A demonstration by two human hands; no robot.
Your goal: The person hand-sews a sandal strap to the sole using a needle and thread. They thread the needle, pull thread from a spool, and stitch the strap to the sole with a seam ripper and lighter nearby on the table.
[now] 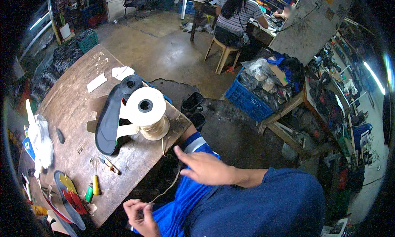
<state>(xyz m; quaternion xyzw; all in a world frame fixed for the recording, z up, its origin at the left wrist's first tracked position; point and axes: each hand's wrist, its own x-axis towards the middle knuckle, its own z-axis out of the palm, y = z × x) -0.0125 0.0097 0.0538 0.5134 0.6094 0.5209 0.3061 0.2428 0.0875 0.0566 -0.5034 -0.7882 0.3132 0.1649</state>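
I take the big spool of cream cord [147, 115] as my landmark; it stands upright near the table edge closest to my lap, likely so the cord can pay off freely toward me. A single strand of cord [169, 183] drops from the spool's base, runs over the table edge and curves down to my left hand [140, 216], which sits well below the spool, by my knee. That hand is curled, its fingers pressed together on the cord end, pinching it so the line stays under light tension. My right hand [205, 167] hovers to the lower right of the spool, over my blue shorts, fingers spread and flat, holding nothing; it lies just beside the strand, though I cannot tell whether it touches it.

Leaning just left of the spool is a black shoe sole [110, 119], parked within reach. Below the spool, nearer the table's front edge [123, 167], lie a small awl with a yellow and green handle [93, 188] and another small tool [109, 165]. Farther left of those sit coloured insoles [68, 194].
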